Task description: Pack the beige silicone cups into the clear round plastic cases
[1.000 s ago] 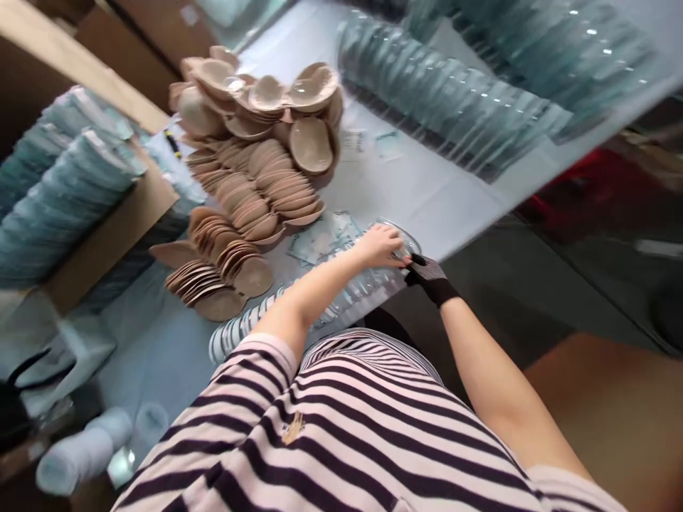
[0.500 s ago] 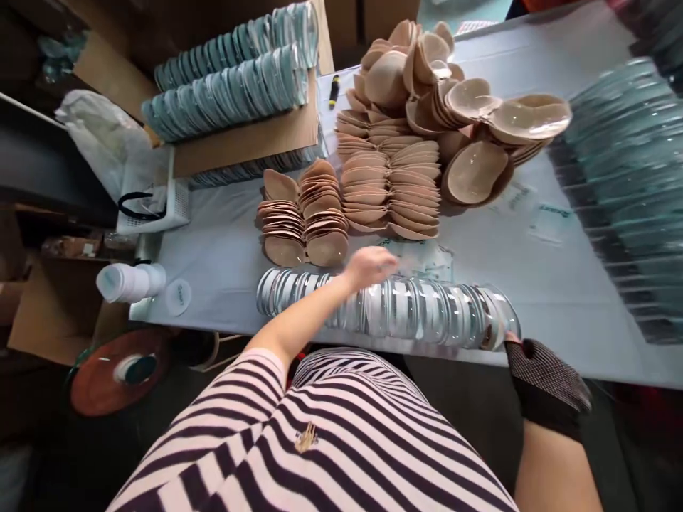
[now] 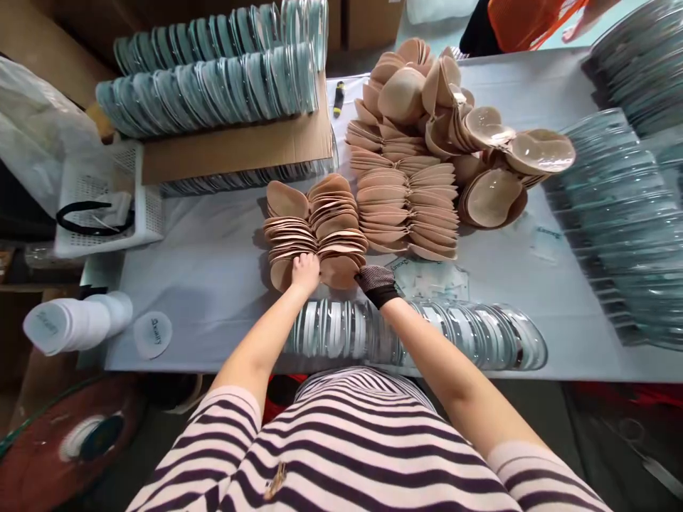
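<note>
A long tabletop (image 3: 213,270) under a pale blue-white cloth runs across the view, evenly and softly lit. Far left of the fingers a white perforated plastic basket (image 3: 144,213) sits at its edge, with a flat brown cardboard sheet (image 3: 235,146) beyond them. Brown cardboard boxes (image 3: 368,21) stand behind the tabletop. Below its near edge, dark floor (image 3: 613,441) shows, and a round reddish-brown stool seat (image 3: 32,455) at lower left.

Layout relative to the near pad stack (image 3: 314,231) on the worktop (image 3: 213,263). Left hand (image 3: 305,270) and right hand (image 3: 376,282) lie at its near edge. Before it: a row of clear shells (image 3: 416,331). Right of it: a second pad stack (image 3: 408,210). Behind it: a cardboard box (image 3: 235,146). Left of it: a basket (image 3: 101,203).
</note>
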A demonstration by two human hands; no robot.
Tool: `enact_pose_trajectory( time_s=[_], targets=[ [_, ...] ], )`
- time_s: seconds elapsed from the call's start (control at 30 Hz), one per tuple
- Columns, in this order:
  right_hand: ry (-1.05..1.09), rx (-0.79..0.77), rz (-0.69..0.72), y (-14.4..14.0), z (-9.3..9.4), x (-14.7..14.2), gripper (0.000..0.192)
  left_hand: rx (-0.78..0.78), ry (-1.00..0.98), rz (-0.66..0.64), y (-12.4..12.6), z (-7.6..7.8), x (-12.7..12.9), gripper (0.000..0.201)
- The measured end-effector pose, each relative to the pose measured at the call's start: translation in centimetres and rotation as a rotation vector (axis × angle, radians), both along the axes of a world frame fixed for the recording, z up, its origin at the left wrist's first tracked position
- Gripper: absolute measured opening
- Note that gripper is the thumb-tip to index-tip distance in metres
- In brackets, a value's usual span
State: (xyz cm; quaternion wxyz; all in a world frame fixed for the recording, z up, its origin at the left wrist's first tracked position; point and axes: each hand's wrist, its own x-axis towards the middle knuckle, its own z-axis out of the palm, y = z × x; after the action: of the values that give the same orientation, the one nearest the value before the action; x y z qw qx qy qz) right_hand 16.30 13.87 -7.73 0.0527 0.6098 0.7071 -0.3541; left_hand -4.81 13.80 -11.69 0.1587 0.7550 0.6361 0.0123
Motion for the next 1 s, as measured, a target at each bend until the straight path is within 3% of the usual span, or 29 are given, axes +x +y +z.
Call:
enact_pose_trajectory(
  time_s=[0.1,0.17,0.23,0.33,0.4,0.47,0.57,0.67,0.77,0.9,1.0],
  targets=[
    [-0.047,0.094,0.011,-1.2,1.0,0.6,0.032,-0.046,-0.020,-0.038,0.4,0.8,-0.8,0.025],
    [0.039,0.183,-0.026,-1.3,1.8,1.8,0.031,-0.063,-0.084,-0.099,0.7,2.1,-1.5,0.025],
    [0.167,0.233,-0.137,-1.0,2.9,3.6,0.032,-0.055,-0.184,-0.187,1.0,4.5,-2.1,0.022],
    [0.298,0.216,-0.219,-0.8,5.9,6.3,0.037,-0.057,-0.314,-0.348,1.1,9.8,-1.9,0.026],
    [0.359,0.277,-0.150,-1.4,9.0,7.2,0.054,-0.140,-0.336,-0.518,0.6,13.7,-0.6,0.030],
    [0.426,0.381,0.007,-2.5,12.2,7.1,0.072,-0.209,-0.313,-0.648,-0.5,17.1,1.6,0.032],
    [0.512,0.319,0.321,-4.4,15.2,6.3,0.064,-0.248,-0.299,-0.732,-2.8,20.4,4.9,0.031],
    [0.485,0.148,0.426,-6.1,15.3,7.1,0.035,-0.314,-0.330,-0.697,-5.2,21.3,7.0,0.030],
    [0.365,0.064,0.415,-7.9,14.3,9.4,0.016,-0.516,-0.480,-0.561,-7.1,20.7,8.1,0.025],
    [0.311,0.030,0.442,-10.0,14.2,11.8,0.014,-0.815,-0.676,-0.374,-9.3,18.7,9.6,0.020],
    [0.374,-0.086,0.480,-11.0,14.3,12.4,0.016,-0.890,-0.754,-0.305,-10.9,17.4,10.9,0.020]
  ],
)
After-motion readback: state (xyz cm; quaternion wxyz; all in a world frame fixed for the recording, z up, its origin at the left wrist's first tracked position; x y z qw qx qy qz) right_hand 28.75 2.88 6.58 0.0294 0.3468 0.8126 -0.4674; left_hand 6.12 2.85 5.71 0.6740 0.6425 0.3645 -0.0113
